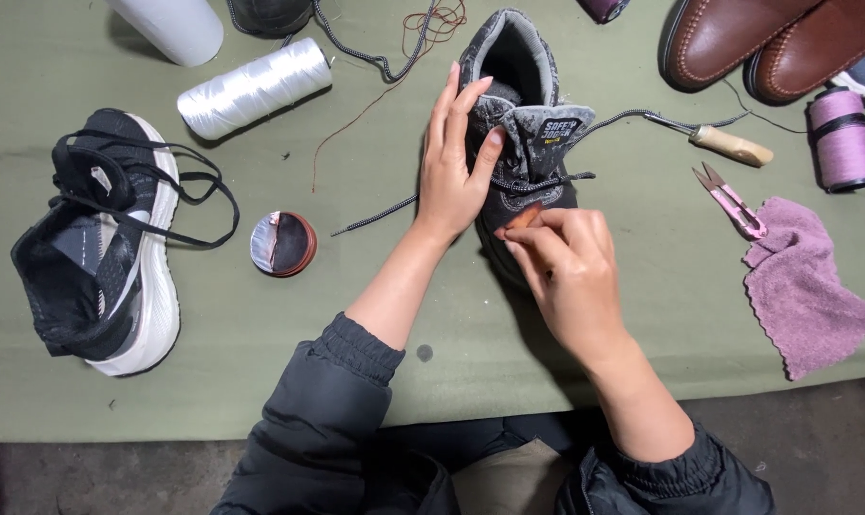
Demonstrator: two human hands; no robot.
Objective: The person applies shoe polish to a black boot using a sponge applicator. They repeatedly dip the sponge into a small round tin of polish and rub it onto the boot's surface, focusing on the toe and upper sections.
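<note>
A dark grey high-top shoe (518, 86) lies on the green table cover (356, 324), toe toward me, its tongue pulled up and its grey lace (375, 217) trailing left. My left hand (456, 162) rests flat against the shoe's left side, fingers up along the collar. My right hand (566, 267) is over the toe area, fingers pinched on a small orange-brown piece (525, 217) pressed to the shoe's front. The toe itself is hidden under my right hand.
A black and white sneaker (108, 243) lies at left, a round tin (283, 244) beside it. White thread spool (254, 86), awl with wooden handle (723, 141), pink snips (731, 202), purple cloth (806, 281), purple spool (843, 140) and brown leather shoes (766, 38) surround the work.
</note>
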